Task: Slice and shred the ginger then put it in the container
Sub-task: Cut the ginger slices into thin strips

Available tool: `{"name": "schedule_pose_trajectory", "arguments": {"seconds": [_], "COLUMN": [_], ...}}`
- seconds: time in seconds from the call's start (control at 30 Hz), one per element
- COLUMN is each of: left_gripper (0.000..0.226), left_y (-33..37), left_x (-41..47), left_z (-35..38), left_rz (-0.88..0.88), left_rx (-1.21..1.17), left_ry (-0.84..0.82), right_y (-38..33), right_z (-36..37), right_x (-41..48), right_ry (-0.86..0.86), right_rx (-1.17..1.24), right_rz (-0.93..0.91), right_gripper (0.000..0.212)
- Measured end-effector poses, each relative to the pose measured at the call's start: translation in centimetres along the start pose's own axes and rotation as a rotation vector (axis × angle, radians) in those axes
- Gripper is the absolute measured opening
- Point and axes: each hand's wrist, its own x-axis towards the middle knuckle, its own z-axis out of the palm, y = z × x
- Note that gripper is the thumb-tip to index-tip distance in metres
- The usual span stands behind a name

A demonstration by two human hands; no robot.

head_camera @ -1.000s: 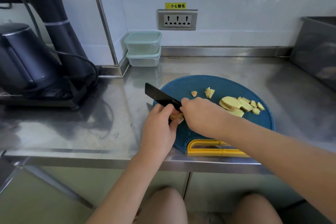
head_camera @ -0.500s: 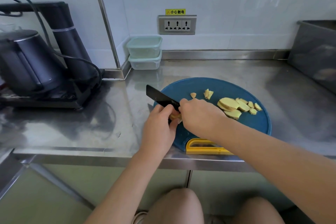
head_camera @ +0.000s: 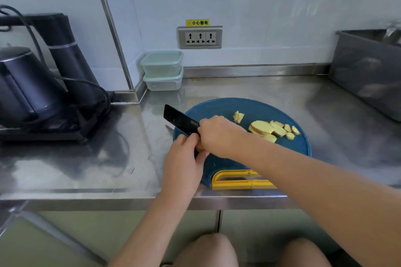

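Observation:
A round blue cutting board [head_camera: 256, 106] with a yellow handle lies on the steel counter. My right hand [head_camera: 219, 135] grips a black knife [head_camera: 180, 120] whose blade points left and away over the board's left edge. My left hand [head_camera: 184, 158] holds a ginger piece [head_camera: 200, 147] under the blade, and the hands hide most of it. A pile of pale yellow ginger slices [head_camera: 273, 129] sits on the board's right part, with one small chunk [head_camera: 238, 116] farther back. Two stacked lidded containers [head_camera: 162, 70] stand in the back corner.
A black kettle [head_camera: 23, 84] and a dark appliance with a cord [head_camera: 69, 58] occupy the counter's left. A grey bin [head_camera: 366, 76] stands at the right. A wall socket [head_camera: 200, 37] sits behind the board. The counter's front edge [head_camera: 108, 193] runs below my hands.
The knife and both hands stay at the board's left edge on the ginger piece. The small chip behind my right hand is no longer visible. My head shifted slightly.

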Motion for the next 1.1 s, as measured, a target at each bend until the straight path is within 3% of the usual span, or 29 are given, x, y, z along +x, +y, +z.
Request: {"name": "schedule_pose_trajectory", "arguments": {"seconds": [0.27, 0.4, 0.5, 0.77, 1.1], "left_gripper": [0.009, 0.009, 0.011, 0.012, 0.008], "left_y": [-0.2, -0.3, 0.0, -0.4, -0.8], "left_x": [-0.3, -0.4, -0.7, 0.3, 0.2], "left_z": [-0.1, 0.2, 0.2, 0.0, -0.2], "left_rz": [-0.006, 0.052, 0.071, -0.022, -0.04], "left_rx": [-0.059, 0.022, 0.092, 0.064, -0.022], "left_ry": [0.019, 0.036, 0.046, 0.015, 0.043], "right_y": [1.0, 2.4, 3.2, 3.5, 2.7], "right_z": [-0.5, 0.0, 0.1, 0.8, -0.5], "right_x": [-0.9, -2.7, -3.7, -4.2, -4.4], "right_ry": [-0.005, -0.012, -0.026, 0.038, 0.069], "right_rx": [-0.231, -0.31, -0.259, 0.19, 0.078], "right_rz": [-0.144, -0.15, -0.104, 0.081, -0.018], "right_gripper": [0.024, 0.027, 0.027, 0.03, 0.028]}}
